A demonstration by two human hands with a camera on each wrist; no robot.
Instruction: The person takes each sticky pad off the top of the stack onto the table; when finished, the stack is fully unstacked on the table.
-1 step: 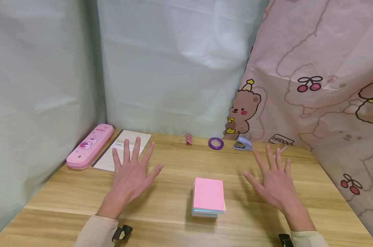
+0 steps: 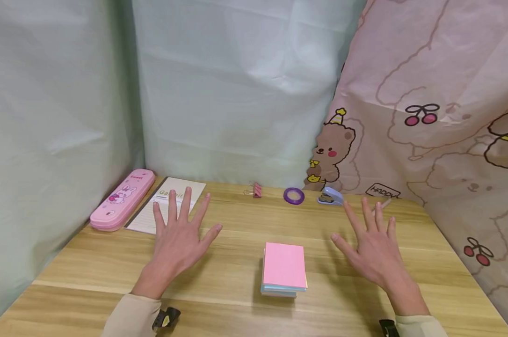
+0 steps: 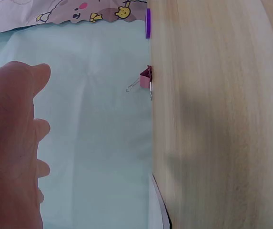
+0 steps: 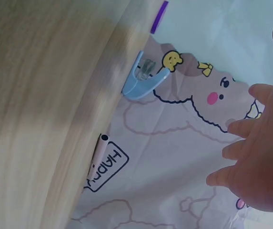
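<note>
Both hands hover above the wooden table with fingers spread, holding nothing. My left hand [image 2: 180, 243] is in front of a notebook [image 2: 142, 215], and its fingers hide part of the cover. On the other side, my right hand [image 2: 376, 252] hangs near a light blue stapler [image 2: 330, 196] and a pale pen [image 2: 382, 204], which its fingers partly cover. Between the hands sits a stack of sticky notes [image 2: 284, 265], pink on top with blue layers beneath. In the wrist views, the left hand [image 3: 10, 143] and right hand [image 4: 265, 148] stay apart from the tabletop.
A pink pencil case [image 2: 123, 199] with a rabbit print lies at the far left, beside the notebook. Along the back edge are a pink binder clip [image 2: 257, 190] and a purple ring-shaped roll [image 2: 293, 196]. A pale curtain [image 2: 237, 93] and a bear-print cloth [image 2: 405, 140] enclose the table [image 2: 220, 290].
</note>
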